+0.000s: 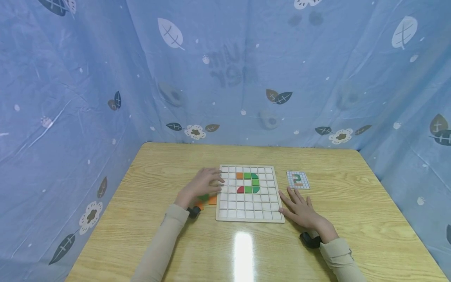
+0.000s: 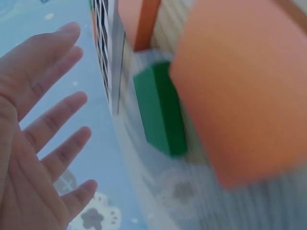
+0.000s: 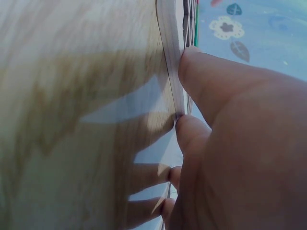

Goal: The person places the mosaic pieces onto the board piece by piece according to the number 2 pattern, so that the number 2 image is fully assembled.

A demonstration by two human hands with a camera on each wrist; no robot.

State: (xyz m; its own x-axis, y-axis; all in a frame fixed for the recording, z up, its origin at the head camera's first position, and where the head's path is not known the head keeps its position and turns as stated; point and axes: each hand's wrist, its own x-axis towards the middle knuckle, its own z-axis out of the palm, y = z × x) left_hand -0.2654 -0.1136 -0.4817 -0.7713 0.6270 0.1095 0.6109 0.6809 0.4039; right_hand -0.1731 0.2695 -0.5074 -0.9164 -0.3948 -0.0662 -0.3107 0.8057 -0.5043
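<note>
A white grid board (image 1: 236,211) lies on the table with several coloured tiles set in its upper middle: an orange square (image 1: 239,175), green squares (image 1: 255,182), dark green rounded tiles and a red rounded tile (image 1: 240,190). My left hand (image 1: 204,182) hovers at the board's left edge, fingers spread and holding nothing. Under its wrist lie a loose green tile (image 2: 160,110) and orange tiles (image 2: 244,91). My right hand (image 1: 303,211) is beside the board's right edge. In the right wrist view, its thumb and index fingertip touch the board's rim (image 3: 170,52).
A small pattern card (image 1: 298,180) with a printed grid and coloured shape lies right of the board, just beyond the right fingertips. Blue printed curtains (image 1: 225,98) enclose the wooden table (image 1: 169,156) at the back and sides.
</note>
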